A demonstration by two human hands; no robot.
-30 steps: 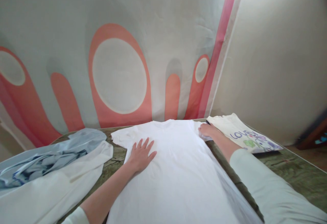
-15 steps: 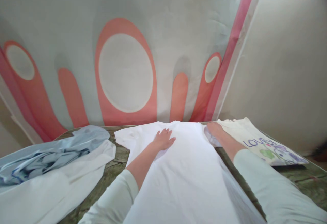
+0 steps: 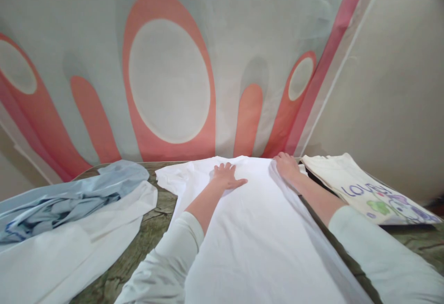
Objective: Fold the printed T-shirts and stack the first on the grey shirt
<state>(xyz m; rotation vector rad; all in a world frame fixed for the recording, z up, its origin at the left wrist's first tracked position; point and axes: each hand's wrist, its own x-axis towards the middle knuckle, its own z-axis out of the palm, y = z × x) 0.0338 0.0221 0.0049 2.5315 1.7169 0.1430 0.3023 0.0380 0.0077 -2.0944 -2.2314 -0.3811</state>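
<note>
A white T-shirt [image 3: 253, 230] lies spread flat on the table, its collar end toward the wall. My left hand [image 3: 227, 177] rests flat on the shirt near the collar, fingers stretched out. My right hand [image 3: 286, 164] lies on the shirt's far right shoulder, at the folded-in sleeve edge, its fingers curled down on the cloth; whether it pinches the fabric I cannot make out. Both arms wear pale long sleeves.
A heap of light blue and white cloth [image 3: 65, 211] lies at the left. A cream tote bag with purple lettering [image 3: 367, 191] lies at the right. The dark marbled table [image 3: 149, 230] ends at a wall hung with a grey and coral banner [image 3: 169, 77].
My left hand has slid up the shirt from its left chest to near the collar. My right hand has moved inward from the sleeve edge onto the right shoulder.
</note>
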